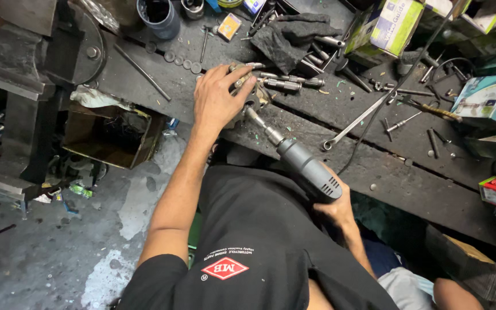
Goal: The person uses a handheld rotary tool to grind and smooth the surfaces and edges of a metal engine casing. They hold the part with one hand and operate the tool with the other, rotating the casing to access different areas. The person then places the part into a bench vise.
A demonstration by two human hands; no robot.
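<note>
Metal part (254, 100) under left hand (218, 99) fingers; drill (308, 168) in right hand (335, 211)

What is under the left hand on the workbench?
The left hand presses down on a small metal part at the dark workbench edge, met by the bit of the grey power drill in the right hand. The palm covers most of the part, hiding its shape.

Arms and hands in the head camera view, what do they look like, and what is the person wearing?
Both arms are bare from the short sleeves of a black T-shirt down. The left hand and right hand wear no gloves; no rings, watch or bands show.
</note>
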